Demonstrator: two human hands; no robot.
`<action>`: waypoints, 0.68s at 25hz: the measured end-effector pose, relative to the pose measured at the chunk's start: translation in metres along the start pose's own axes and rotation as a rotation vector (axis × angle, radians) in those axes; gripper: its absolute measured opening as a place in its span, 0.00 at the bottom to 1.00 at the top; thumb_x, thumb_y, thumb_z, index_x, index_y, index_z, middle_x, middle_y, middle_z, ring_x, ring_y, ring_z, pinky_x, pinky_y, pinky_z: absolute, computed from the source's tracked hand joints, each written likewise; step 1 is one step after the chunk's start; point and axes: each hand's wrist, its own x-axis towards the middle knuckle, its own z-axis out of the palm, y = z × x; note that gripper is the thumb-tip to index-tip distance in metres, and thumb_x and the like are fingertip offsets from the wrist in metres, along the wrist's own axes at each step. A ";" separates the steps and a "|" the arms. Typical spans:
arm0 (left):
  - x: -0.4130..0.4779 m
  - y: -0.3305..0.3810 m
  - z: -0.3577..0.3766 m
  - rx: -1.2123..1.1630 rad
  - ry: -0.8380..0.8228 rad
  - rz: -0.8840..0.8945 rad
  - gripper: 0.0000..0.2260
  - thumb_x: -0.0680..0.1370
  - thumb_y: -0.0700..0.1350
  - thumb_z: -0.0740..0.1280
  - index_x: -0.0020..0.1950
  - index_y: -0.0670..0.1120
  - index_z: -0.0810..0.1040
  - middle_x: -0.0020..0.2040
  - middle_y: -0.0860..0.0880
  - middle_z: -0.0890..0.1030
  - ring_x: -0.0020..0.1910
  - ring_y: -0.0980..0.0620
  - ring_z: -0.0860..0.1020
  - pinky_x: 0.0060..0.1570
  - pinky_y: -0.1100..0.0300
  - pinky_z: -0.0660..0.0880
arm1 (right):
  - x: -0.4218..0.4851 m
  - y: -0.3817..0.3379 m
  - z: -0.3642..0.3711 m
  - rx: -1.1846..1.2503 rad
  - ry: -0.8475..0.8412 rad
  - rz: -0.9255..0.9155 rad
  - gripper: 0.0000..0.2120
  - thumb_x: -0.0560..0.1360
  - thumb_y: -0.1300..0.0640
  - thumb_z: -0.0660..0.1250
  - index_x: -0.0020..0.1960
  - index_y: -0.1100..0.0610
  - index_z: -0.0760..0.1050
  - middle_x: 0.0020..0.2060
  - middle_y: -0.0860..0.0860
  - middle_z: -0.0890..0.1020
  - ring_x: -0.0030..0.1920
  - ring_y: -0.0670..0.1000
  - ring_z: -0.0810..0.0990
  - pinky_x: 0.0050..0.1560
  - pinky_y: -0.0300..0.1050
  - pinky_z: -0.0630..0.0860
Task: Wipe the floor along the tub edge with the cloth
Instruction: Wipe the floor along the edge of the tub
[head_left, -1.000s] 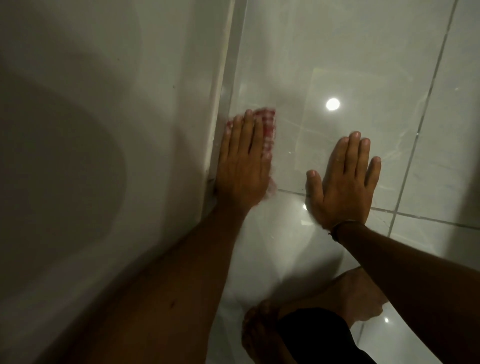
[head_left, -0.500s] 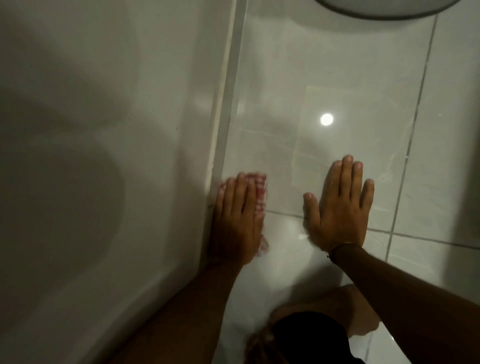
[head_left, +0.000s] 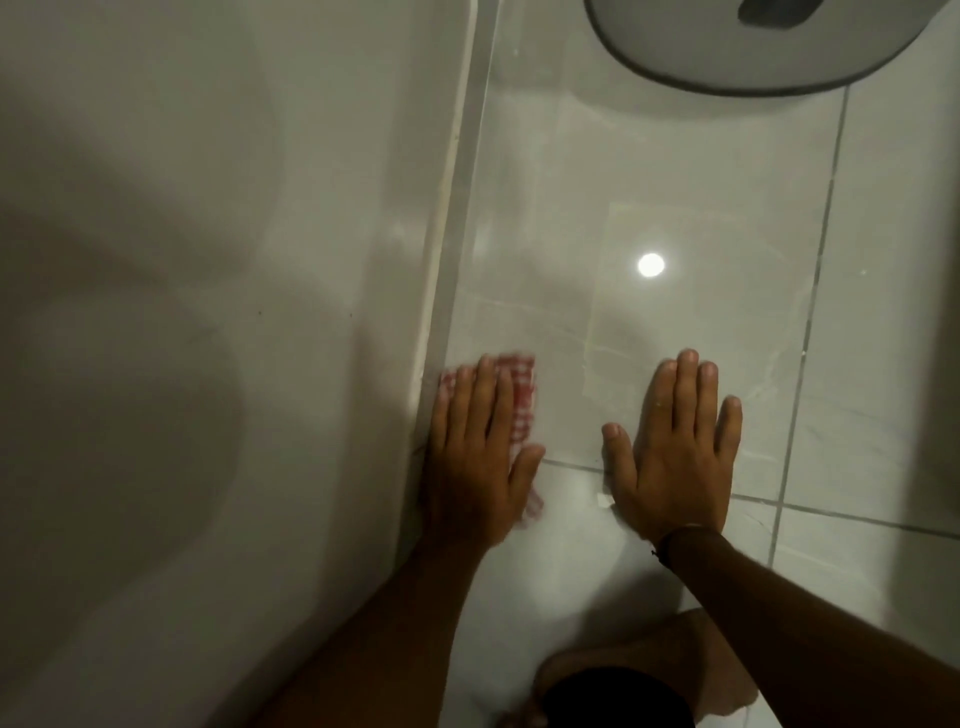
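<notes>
A red-and-white checked cloth (head_left: 521, 397) lies flat on the glossy white floor tiles (head_left: 649, 156), right against the base of the white tub (head_left: 208, 312). My left hand (head_left: 475, 457) presses down on it with fingers together and flat, and its outer side touches the tub's edge strip (head_left: 457, 218). Most of the cloth is hidden under the palm; only its far end and a bit by the thumb show. My right hand (head_left: 675, 457) rests flat on the tiles a short way to the right, fingers slightly spread, holding nothing.
A round grey-rimmed bin or basin (head_left: 753, 47) stands on the floor at the top right. My knee and foot (head_left: 613, 686) are at the bottom centre. Grout lines cross the tiles under and right of my right hand. A ceiling light reflects on the floor (head_left: 650, 265).
My left hand has slid the cloth back toward me along the tub edge. The view has tilted up, bringing the grey round object into sight. My right hand stays planted.
</notes>
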 end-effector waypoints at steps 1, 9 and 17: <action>-0.015 -0.001 0.004 -0.005 -0.005 -0.007 0.34 0.85 0.62 0.58 0.84 0.42 0.59 0.84 0.40 0.61 0.84 0.38 0.57 0.83 0.38 0.56 | 0.000 0.001 0.000 -0.006 0.001 -0.003 0.42 0.83 0.38 0.55 0.88 0.61 0.48 0.88 0.59 0.49 0.88 0.60 0.46 0.85 0.66 0.46; 0.054 -0.002 -0.006 0.087 0.008 0.083 0.37 0.81 0.55 0.69 0.84 0.41 0.57 0.84 0.38 0.61 0.84 0.36 0.58 0.83 0.38 0.57 | 0.001 0.004 -0.003 -0.017 -0.047 -0.016 0.42 0.84 0.36 0.52 0.88 0.62 0.48 0.88 0.60 0.49 0.88 0.61 0.47 0.85 0.65 0.45; 0.098 0.038 -0.102 -0.653 0.125 -0.337 0.32 0.80 0.58 0.54 0.78 0.40 0.72 0.78 0.42 0.74 0.82 0.43 0.63 0.80 0.44 0.64 | 0.015 0.005 -0.090 0.166 -0.150 0.003 0.44 0.83 0.29 0.40 0.88 0.57 0.43 0.88 0.54 0.42 0.87 0.56 0.40 0.86 0.60 0.45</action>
